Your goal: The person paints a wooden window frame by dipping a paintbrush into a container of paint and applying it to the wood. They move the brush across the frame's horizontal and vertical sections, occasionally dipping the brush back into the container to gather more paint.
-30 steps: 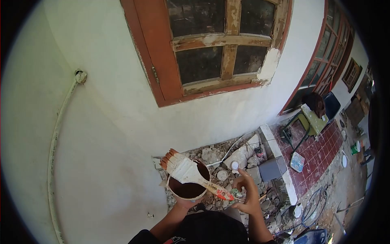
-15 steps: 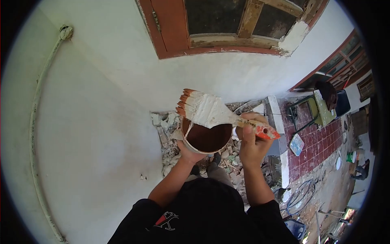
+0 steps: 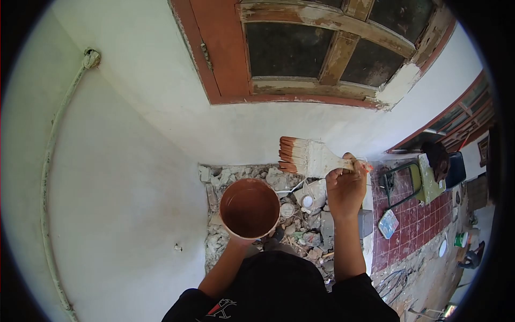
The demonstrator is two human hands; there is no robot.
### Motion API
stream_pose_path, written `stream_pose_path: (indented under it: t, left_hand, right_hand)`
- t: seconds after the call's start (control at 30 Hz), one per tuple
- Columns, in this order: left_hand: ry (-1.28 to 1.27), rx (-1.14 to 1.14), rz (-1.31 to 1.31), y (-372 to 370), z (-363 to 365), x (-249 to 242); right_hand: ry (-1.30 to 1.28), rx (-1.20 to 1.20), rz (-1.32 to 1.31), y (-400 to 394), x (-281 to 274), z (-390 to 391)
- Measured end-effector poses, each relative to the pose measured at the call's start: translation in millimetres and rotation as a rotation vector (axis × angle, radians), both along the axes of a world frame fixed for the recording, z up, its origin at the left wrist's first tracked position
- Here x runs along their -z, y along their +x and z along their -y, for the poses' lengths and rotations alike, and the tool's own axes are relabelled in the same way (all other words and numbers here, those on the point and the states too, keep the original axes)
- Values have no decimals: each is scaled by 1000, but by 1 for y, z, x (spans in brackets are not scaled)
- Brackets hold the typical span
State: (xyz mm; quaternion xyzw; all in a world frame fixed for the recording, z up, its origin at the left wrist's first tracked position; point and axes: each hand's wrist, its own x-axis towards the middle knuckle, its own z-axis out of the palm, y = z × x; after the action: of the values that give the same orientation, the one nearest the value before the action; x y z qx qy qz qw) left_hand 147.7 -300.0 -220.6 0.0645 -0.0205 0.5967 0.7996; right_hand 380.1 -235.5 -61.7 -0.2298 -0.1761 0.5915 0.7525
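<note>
My right hand (image 3: pixel 346 193) is closed round the handle of a wide paintbrush (image 3: pixel 316 158). The brush points left, its bristle tips coated in reddish-brown paint and the rest caked with white. Below and to the left of it, my left hand (image 3: pixel 241 240) supports a round paint bucket (image 3: pixel 251 236) from beneath; the bucket hides most of its fingers. Reddish-brown paint (image 3: pixel 249 209) shows inside. Brush and bucket are apart.
A pale wall (image 3: pixel 230 126) rises ahead, with a red-framed window (image 3: pixel 289 99) above. Broken rubble (image 3: pixel 300 236) covers the ground below. To the right are red tiles (image 3: pixel 399 236), a chair (image 3: pixel 416 180) and a crouching person (image 3: pixel 472 257). A pipe (image 3: pixel 48 161) runs along the left wall.
The paintbrush has moved away from above the bucket, toward the wall and rightward. The bucket sits lower and slightly left in view. More of the window shows.
</note>
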Motion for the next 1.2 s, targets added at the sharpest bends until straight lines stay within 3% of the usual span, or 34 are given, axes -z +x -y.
stream_pose_path:
  t: [0.1, 0.13, 0.2, 0.23, 0.3, 0.43, 0.5, 0.57, 0.83, 1.2]
  left_hand:
    - [-79, 113, 132, -15, 15, -3]
    - [-85, 118, 112, -27, 28, 18]
    - [-30, -56, -325, -56, 49, 68]
    - [-33, -48, -340, -55, 42, 48]
    - [-97, 27, 156, -40, 26, -12]
    - [-128, -7, 64, -57, 17, -10]
    - [-170, -6, 98, -66, 1, -13]
    - [-148, 30, 68, -76, -11, -13]
    - [-113, 112, 75, -94, -54, -23]
    - [-266, 218, 78, -95, -63, 6]
  right_hand:
    - [-104, -69, 40, -15, 38, -19]
    - [-111, -98, 36, -20, 51, -24]
    - [-178, -74, -41, -41, 59, -32]
    - [-235, -59, -96, -48, 63, -36]
    - [-179, -133, -140, -51, 79, -42]
    - [-48, -131, -202, -60, 100, -60]
    - [-144, -14, 140, -63, 101, -67]
    - [-95, 8, 154, -65, 99, -79]
    - [399, 341, 707, -70, 21, -142]
    - [539, 686, 1083, -90, -16, -190]
